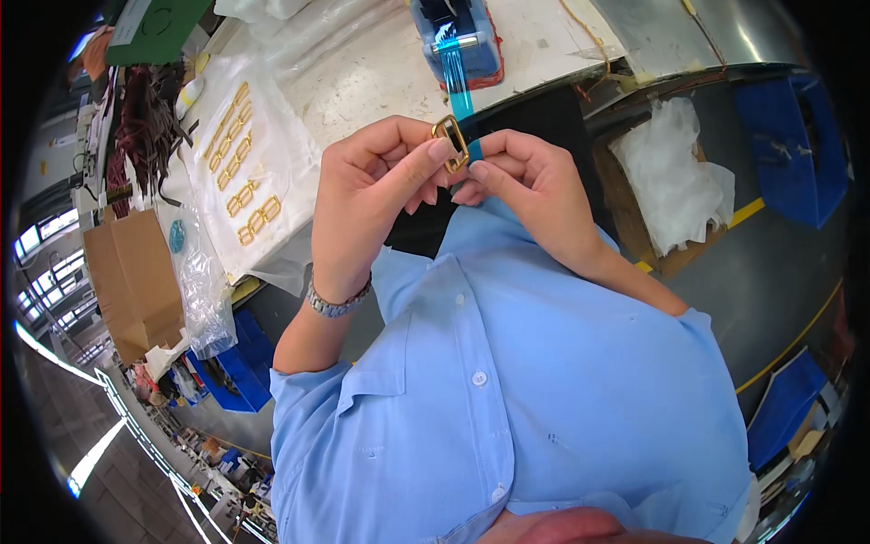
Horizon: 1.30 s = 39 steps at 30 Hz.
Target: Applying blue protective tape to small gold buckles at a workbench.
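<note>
My left hand (376, 186) pinches a gold-coloured rectangular buckle (460, 150) between thumb and fingers, just in front of the table edge. Blue translucent tape (459, 89) runs down from a blue tape dispenser (456, 45) and passes behind the buckle. Close beside it, my right hand (535, 186) holds the lower end of this tape between thumb and curled fingers, near the buckle's right side. Whether the tape touches the buckle cannot be made out. Several more gold buckles (233, 163) lie in rows on a white sheet at the left of the table.
Dark straps (149, 118) hang at the far left, near a green box (156, 32). Below them stands a brown carton (136, 281) beside clear plastic bags (204, 290) and a blue bin (240, 363). At right are a box with white plastic (675, 172) and another blue bin (790, 150).
</note>
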### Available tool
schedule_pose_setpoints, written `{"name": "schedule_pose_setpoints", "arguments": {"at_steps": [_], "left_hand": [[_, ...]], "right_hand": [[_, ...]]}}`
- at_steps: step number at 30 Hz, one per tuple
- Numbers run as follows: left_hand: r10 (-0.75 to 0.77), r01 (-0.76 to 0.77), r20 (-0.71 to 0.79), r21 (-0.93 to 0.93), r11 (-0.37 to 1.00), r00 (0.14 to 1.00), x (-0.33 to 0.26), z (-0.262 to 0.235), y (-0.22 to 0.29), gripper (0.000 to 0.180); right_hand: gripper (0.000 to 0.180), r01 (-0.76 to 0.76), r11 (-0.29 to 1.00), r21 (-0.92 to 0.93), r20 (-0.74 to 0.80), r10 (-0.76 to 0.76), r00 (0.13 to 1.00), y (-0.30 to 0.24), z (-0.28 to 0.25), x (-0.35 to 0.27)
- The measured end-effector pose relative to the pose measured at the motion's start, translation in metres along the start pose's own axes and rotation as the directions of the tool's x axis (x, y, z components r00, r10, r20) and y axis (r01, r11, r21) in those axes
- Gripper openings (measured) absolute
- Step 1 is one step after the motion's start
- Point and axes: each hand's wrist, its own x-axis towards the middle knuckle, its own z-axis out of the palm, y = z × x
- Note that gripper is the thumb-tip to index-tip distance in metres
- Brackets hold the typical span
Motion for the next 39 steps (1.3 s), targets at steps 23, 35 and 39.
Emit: {"name": "schedule_pose_setpoints", "arguments": {"at_steps": [23, 35, 39], "left_hand": [[-0.085, 0.084, 0.067, 0.018, 0.996, 0.994, 0.015, 0.007, -0.012, 0.02], [-0.173, 0.172, 0.077, 0.02, 0.985, 0.982, 0.03, 0.002, -0.017, 0.016], [-0.157, 0.159, 0.107, -0.002, 0.987, 0.982, 0.033, -0.002, -0.025, 0.016]], "right_hand": [[0.029, 0.043, 0.997, -0.069, -0.016, -0.045, 0.999, -0.004, 0.002, -0.008], [0.031, -0.015, 1.0, 0.011, -0.034, 0.015, 0.999, 0.006, -0.001, 0.007], [0.028, -0.022, 0.999, -0.024, -0.044, 0.02, 0.999, 0.009, -0.004, 0.008]]}}
